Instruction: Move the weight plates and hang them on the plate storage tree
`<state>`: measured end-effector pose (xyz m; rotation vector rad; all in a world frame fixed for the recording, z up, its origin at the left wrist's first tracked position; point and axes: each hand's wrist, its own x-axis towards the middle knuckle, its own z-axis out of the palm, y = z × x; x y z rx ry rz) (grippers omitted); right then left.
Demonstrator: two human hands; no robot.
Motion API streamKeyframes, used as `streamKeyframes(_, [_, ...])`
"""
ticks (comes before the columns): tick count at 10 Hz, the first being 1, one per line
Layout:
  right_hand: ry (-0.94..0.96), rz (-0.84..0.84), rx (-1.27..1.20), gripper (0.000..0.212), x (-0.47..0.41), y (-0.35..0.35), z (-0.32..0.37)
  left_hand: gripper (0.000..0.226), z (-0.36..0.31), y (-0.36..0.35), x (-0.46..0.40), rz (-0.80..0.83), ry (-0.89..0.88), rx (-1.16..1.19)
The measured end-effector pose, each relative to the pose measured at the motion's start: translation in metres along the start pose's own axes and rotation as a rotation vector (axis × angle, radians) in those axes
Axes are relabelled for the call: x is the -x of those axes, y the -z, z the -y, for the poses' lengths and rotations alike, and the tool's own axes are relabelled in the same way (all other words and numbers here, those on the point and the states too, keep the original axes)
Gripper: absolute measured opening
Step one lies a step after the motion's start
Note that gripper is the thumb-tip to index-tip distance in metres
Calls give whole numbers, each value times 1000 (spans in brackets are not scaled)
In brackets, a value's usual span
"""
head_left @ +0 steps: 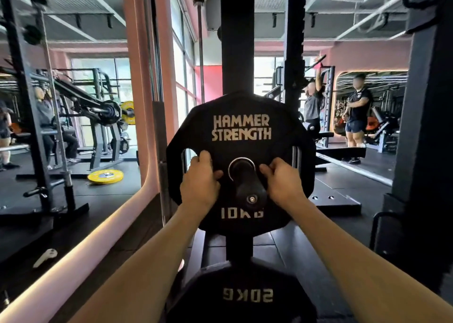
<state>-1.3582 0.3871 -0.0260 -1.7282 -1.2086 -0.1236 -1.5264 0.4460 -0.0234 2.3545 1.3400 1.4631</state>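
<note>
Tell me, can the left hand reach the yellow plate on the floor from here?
Probably not: the left hand grips the black plate on its peg, and the yellow plate lies far off, seemingly in a mirror.

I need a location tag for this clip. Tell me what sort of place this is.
A gym, most likely a commercial one. A 10 kg plate sits on a storage peg with both hands on it, a yellow plate lies on the rubber floor, and racks fill the room.

Matt black rubbery plate gripped by both hands; between them, bright metal hub ring around smooth, faintly glossy black peg.
</note>
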Motion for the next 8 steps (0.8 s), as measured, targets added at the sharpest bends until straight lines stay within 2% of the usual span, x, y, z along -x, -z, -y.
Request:
streamKeyframes(4, [-9,13,-22,29,-2,-1,-3,26,6,-8,-8,-5,-8,0])
streamKeyframes(5, [-36,122,-81,29,5,2,-5,27,13,-5,-6,50,-84,-4])
streamKeyframes(6, [-111,234,-135,23,4,16,5,29,21,8,-14,233,-79,82])
streamKeyframes(7, [-162,374,-41,21,35,49,11,33,44,43,23,551,-11,103])
streamKeyframes(8, [-204,459,52,20,63,77,13,46,52,62,60,621,101,20])
